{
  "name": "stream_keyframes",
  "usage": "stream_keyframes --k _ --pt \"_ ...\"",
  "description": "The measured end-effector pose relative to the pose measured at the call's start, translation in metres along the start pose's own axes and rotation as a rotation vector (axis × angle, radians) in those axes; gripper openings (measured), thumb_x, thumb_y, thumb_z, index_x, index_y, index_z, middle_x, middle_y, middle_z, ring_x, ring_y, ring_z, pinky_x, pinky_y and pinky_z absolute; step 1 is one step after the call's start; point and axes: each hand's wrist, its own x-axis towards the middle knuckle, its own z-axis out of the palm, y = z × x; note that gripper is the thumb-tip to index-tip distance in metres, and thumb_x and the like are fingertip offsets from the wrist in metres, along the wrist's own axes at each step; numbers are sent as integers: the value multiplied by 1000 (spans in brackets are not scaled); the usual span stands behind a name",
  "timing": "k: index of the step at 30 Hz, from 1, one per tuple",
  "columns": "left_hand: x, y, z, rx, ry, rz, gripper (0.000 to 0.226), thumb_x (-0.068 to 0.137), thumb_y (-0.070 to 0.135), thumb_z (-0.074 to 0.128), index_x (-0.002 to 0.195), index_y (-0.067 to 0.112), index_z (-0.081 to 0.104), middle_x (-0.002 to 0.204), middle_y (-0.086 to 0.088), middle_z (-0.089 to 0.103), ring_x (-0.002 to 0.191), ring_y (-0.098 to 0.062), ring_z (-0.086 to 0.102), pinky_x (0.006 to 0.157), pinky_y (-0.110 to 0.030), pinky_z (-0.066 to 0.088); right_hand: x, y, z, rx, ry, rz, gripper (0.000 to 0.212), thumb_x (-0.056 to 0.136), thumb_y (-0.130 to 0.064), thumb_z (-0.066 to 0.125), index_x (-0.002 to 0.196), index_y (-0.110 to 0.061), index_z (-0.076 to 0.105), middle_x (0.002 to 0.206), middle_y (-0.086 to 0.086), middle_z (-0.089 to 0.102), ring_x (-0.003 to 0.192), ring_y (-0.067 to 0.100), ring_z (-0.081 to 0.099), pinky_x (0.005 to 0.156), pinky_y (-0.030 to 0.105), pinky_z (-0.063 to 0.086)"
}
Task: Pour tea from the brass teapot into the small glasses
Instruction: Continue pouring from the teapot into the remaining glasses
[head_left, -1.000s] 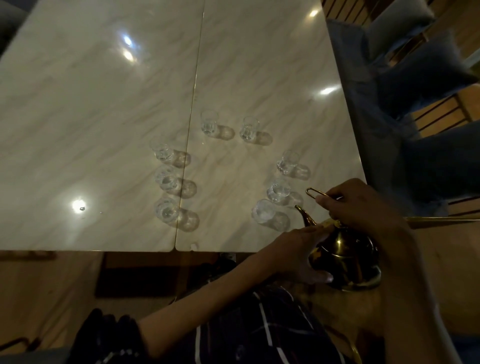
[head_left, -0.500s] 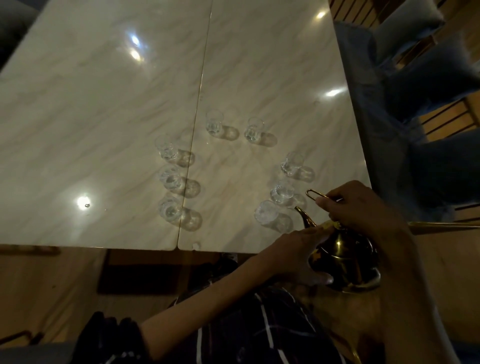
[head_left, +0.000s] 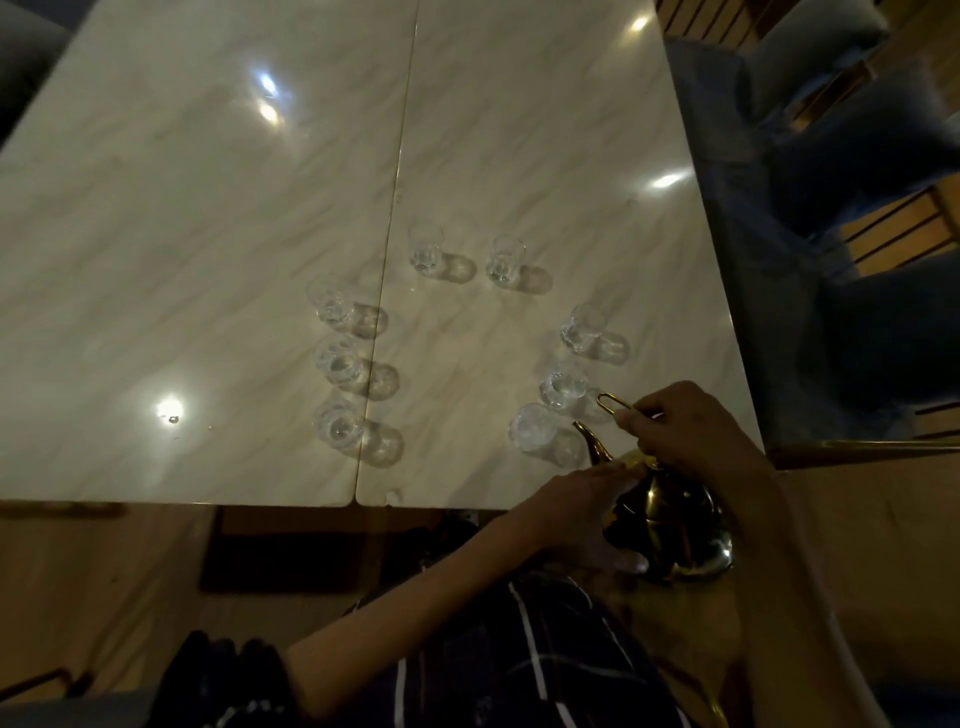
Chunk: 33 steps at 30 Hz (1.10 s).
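While the right hand (head_left: 691, 441) closes its grip on the thin wire handle (head_left: 615, 404) at the top of the brass teapot (head_left: 670, 530), the left hand (head_left: 576, 514) lies flat against the pot's side, fingers spread along the body with the thumb low near the base. Held between the two hands, the teapot sits at the near right corner of the marble desk (head_left: 208, 234), at or just past its edge; whether it touches the desk cannot be told. Its curved spout (head_left: 595, 444) points away from the person, just beside the nearest glass (head_left: 530, 428). Beyond the right grip, two more glasses (head_left: 563, 387) stand in a line going away. Two others (head_left: 426, 249) stand farther out, and three (head_left: 337, 361) form a row well to the left of the left hand. All eight look clear. Grey cushioned chairs (head_left: 857, 156) stand past the desk on the right.
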Motion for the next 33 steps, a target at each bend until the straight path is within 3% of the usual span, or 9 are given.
stream_keyframes --k 8,12,17,21,24,26,28,33 --pt "3 -13 -1 14 -74 -69 94 88 40 79 160 12 26 165 -10 31 140 -30 48 112 -40 41 12 11 20 54 3 28 37 89 -48 63 86 -14 77 74 4 72 76 20 70 70 32 53" --pt "5 -21 2 23 -72 -65 94 87 42 79 160 14 27 166 -8 29 146 -28 38 115 -43 40 14 11 25 68 7 10 44 90 -49 61 78 -9 77 67 8 72 66 19 70 70 36 55" --pt "6 -29 -1 30 -59 -70 98 86 45 79 162 20 23 166 -8 27 145 -29 41 112 -47 43 12 12 23 135 -3 4 32 91 -46 61 77 -23 78 68 0 72 71 16 71 74 36 57" --pt "2 -26 -14 5 55 -31 90 89 36 78 160 15 28 163 -11 34 142 -31 44 111 -43 44 10 11 16 249 -1 -1 27 92 -38 61 81 -22 78 72 3 75 72 17 73 78 46 61" --pt "0 -29 -23 -11 170 -5 80 89 33 78 157 17 38 158 -8 42 133 -30 54 104 -45 50 9 2 8 350 -11 -13 23 92 -34 61 82 -21 78 74 5 75 69 20 73 69 41 62" --pt "-1 -33 -30 -9 220 -13 75 90 34 76 155 22 41 159 -5 42 131 -27 55 104 -41 50 9 -8 3 418 -34 -39 21 94 -29 60 84 -20 77 69 6 72 57 17 66 54 32 55" --pt "-2 -36 -39 19 293 -25 72 90 35 76 154 25 43 160 -3 41 137 -25 48 107 -29 39 10 -18 0 482 -64 -79 21 97 -22 57 89 -14 75 65 9 65 47 14 57 46 26 47" --pt "-12 -49 -62 33 454 -127 77 84 33 81 152 24 46 154 -2 46 137 -20 45 100 -9 26 23 -47 1 620 -119 -148 20 99 -10 52 93 -1 69 65 12 62 46 19 55 45 25 49"
